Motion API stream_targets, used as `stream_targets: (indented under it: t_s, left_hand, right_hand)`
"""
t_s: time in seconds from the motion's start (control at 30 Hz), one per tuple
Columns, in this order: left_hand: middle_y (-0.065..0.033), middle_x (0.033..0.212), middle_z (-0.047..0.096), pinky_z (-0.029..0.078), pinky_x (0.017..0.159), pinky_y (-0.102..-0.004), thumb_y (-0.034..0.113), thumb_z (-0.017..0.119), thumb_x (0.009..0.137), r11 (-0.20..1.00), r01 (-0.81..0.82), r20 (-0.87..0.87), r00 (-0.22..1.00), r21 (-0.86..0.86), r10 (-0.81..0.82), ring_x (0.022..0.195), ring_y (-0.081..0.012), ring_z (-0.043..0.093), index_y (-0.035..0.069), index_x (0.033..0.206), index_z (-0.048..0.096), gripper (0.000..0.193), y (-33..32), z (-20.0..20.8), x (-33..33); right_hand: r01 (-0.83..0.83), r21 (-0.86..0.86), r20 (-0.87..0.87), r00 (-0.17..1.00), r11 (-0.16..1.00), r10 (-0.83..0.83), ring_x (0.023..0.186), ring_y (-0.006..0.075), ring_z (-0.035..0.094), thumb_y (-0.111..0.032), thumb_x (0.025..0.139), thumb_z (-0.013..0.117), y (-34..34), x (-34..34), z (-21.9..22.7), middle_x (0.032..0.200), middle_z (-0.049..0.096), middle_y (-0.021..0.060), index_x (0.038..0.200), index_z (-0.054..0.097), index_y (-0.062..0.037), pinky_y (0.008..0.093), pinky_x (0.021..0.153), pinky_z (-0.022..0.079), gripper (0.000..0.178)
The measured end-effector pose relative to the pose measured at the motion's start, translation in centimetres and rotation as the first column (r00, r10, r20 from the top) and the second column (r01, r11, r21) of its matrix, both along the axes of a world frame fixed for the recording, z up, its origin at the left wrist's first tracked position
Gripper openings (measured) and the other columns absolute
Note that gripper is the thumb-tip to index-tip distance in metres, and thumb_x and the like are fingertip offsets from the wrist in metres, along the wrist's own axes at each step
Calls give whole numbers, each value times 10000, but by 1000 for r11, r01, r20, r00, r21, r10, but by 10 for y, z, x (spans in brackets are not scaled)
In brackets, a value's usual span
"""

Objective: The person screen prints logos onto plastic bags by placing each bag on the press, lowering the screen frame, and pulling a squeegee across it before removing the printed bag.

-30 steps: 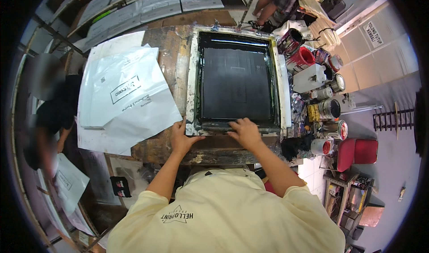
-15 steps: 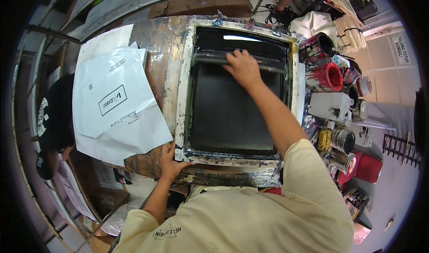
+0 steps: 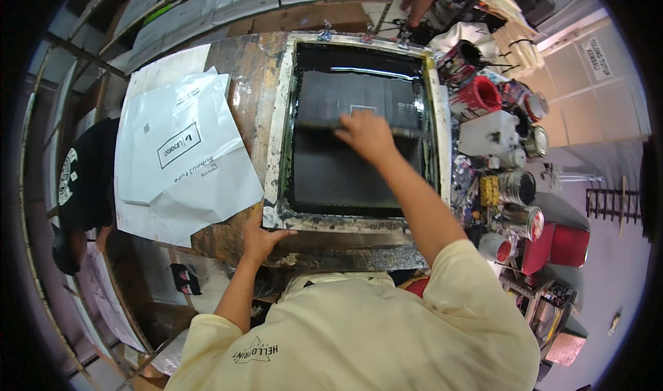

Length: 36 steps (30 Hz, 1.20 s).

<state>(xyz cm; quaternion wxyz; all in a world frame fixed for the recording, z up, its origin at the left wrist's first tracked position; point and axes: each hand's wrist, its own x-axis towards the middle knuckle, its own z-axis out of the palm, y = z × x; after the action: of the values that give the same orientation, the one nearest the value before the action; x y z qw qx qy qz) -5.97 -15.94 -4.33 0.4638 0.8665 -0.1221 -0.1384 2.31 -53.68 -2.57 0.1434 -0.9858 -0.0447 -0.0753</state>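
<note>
A screen printing frame [image 3: 274,149] with pale, ink-stained wooden sides lies on the table, its mesh covered with black ink. My right hand [image 3: 366,134] is closed over a long dark squeegee [image 3: 407,130], which lies across the middle of the mesh; motion blurs both a little. On the far side of the squeegee, a wiped band of mesh [image 3: 324,98] shows a faint pale outlined print. My left hand [image 3: 261,239] holds the near left corner of the frame, thumb along the near side and fingers along the left side.
White printed plastic mailer bags [image 3: 186,153] lie on the table's left. Clamps [image 3: 324,32] sit at the frame's far side. Ink-smeared cans [image 3: 476,95] and a white jug [image 3: 489,132] crowd the right. A person in a black shirt [image 3: 86,163] is at the far left, beside racks.
My right hand has drawn the squeegee toward me, from the far end to the middle of the mesh. The print now shows behind it. My left hand stays at the corner.
</note>
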Motion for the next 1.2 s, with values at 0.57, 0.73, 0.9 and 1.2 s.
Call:
stream_targets:
  t_s: [0.57,0.73,0.9,1.2]
  left_hand:
    - [-213,1484,503,364,1116,-529,423,827,888,995,17,301,954,-98,14,1358,-340,457,19,1667,248,1051,-68,78,31]
    - [-312,1738,94,-19,1194,-788,902,526,855,757,127,234,907,642,-351,1607,-533,29,81,1707,200,1228,-59,-18,-45]
    - [-268,1744,179,-114,1190,-774,905,497,861,749,190,110,938,634,-330,1630,-462,42,-14,1658,290,1235,-72,-21,-48]
    - [-203,1283,734,567,953,-412,191,820,927,999,-8,374,927,32,-4,1119,-294,724,-56,1303,690,468,-149,101,33]
  right_hand:
    - [183,-156,522,850,971,-76,901,296,646,-406,885,702,59,-81,241,860,655,86,937,687,-74,524,906,407,337]
    - [195,-144,537,839,970,-88,857,309,663,-353,879,687,52,-57,260,834,666,89,954,712,-43,489,876,404,320]
    - [197,-125,530,842,972,-103,768,303,677,-409,869,716,39,-32,288,761,696,103,813,700,-60,499,841,408,354]
    - [151,-78,524,847,986,-88,764,366,628,-367,895,694,8,16,323,753,636,144,862,665,-31,465,756,382,338]
